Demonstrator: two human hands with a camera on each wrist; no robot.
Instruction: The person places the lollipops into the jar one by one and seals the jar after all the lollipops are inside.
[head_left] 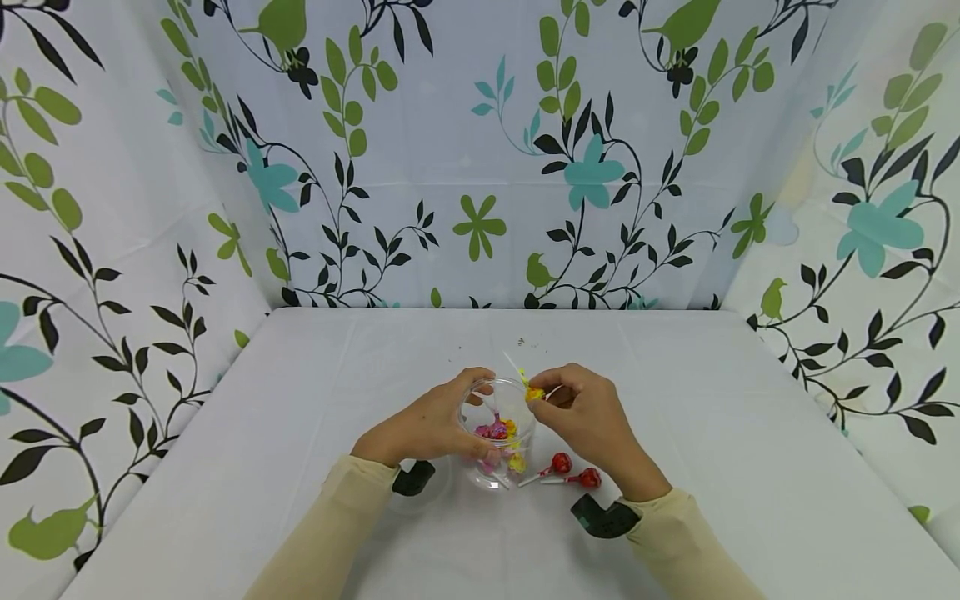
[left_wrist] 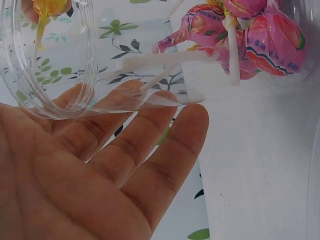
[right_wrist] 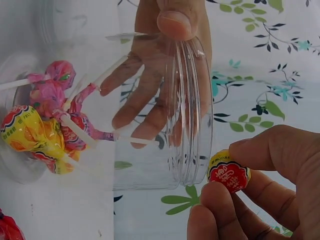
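My left hand [head_left: 427, 421] holds a clear plastic jar [head_left: 522, 421] from its left side, thumb in front and fingers behind. Inside the jar, pink-wrapped lollipops [left_wrist: 275, 42] and yellow-wrapped ones [right_wrist: 22, 127] lie near the bottom, their white sticks pointing various ways. At the jar's uncovered mouth, my right hand [head_left: 581, 408] pinches a yellow lollipop [right_wrist: 229, 172] by its wrapped head between thumb and fingers. Its stick points up and away in the head view. Two red lollipops [head_left: 561, 463] lie on the table just right of the jar's base.
A white cloth covers the table [head_left: 285, 517]. A faint clear round piece [right_wrist: 47, 20] lies left of the jar's base. Small dark specks [head_left: 522, 341] dot the cloth beyond the hands. A patterned curtain [head_left: 420, 125] encloses the back and sides.
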